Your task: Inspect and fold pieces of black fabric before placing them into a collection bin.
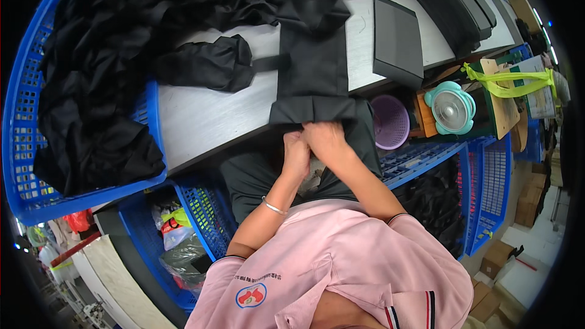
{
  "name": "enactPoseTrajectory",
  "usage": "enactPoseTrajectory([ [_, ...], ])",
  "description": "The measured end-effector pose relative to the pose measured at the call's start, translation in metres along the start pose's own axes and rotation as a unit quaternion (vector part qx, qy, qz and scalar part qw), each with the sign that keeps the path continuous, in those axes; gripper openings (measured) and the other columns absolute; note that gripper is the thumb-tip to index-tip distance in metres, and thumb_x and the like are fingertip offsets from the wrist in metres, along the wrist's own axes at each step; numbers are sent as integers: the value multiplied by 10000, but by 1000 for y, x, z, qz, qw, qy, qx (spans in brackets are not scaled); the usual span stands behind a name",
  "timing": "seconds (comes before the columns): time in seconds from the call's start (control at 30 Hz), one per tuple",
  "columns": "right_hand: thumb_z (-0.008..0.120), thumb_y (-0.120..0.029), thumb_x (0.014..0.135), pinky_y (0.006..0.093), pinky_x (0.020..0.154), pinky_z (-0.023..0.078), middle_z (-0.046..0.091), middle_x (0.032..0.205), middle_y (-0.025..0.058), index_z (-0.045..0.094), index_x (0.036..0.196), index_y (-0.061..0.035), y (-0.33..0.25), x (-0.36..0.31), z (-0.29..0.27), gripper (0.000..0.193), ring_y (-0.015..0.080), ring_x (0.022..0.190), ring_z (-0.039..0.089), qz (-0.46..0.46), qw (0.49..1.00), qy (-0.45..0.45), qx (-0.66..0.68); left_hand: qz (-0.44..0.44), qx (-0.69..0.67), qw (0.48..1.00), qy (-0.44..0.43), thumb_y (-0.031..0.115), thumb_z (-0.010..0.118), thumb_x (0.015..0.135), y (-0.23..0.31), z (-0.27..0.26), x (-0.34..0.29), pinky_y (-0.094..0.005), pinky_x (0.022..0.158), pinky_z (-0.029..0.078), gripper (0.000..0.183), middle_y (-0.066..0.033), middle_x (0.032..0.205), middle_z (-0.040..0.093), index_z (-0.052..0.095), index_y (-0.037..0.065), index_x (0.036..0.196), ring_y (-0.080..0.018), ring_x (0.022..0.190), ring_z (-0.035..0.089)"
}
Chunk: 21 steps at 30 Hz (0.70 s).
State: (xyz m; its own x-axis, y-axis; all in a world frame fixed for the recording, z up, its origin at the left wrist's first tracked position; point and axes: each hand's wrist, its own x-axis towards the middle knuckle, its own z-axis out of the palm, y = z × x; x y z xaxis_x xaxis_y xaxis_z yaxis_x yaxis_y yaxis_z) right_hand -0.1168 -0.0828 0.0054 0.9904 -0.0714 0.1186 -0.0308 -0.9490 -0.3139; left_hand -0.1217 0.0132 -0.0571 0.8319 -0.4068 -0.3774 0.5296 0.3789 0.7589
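Observation:
A black fabric garment piece (314, 64) lies lengthwise over the metal-topped table (213, 113), its folded end hanging past the near edge above my lap. My right hand (328, 141) is closed at the underside of that folded end, with its fingertips partly hidden by the cloth. Close against it, my left hand (296, 151) is curled into a fist just below the same edge. What the left fingers hold, if anything, is hidden. A dark strap (272, 63) sticks out from the left side of the piece toward a bunched black part (222, 64).
Black garments fill a blue crate (24, 140) at left. A dark grey panel (398, 39) lies on the table's right, near a stack of black pieces (460, 9). A purple basket (390, 123) and turquoise fan (451, 109) stand to my right. More blue crates (487, 176) flank me.

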Motion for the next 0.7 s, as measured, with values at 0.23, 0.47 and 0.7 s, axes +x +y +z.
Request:
enactPoseTrajectory([
  [0.23, 636, -175, 816, 554, 807, 468, 669, 1072, 145, 679, 1155, -149, 32, -18, 31, 343, 362, 882, 669, -96, 987, 117, -60, -30, 37, 998, -30, 97, 570, 964, -9, -6, -14, -231, 666, 461, 138, -1, 890, 675, 677, 15, 988, -64, 768, 594],
  [0.47, 659, -214, 856, 468, 795, 517, 643, 1138, 115, 692, 1097, -120, 10, -37, 7, 260, 373, 992, 640, -34, 997, -36, -64, 300, 256, 908, 143, -64, 670, 824, 43, -1, -12, -256, 726, 479, 435, -67, 1002, 605, 605, 31, 1244, -154, 799, 560],
  [0.7, 707, -268, 822, 560, 960, 447, 658, 1165, 131, 660, 1208, -100, 35, -56, 19, 424, 371, 1093, 604, -52, 992, 115, -29, 142, 152, 978, 16, -49, 697, 858, 46, -25, -72, -192, 690, 450, 326, 56, 845, 583, 650, 11, 1175, -32, 766, 528],
])
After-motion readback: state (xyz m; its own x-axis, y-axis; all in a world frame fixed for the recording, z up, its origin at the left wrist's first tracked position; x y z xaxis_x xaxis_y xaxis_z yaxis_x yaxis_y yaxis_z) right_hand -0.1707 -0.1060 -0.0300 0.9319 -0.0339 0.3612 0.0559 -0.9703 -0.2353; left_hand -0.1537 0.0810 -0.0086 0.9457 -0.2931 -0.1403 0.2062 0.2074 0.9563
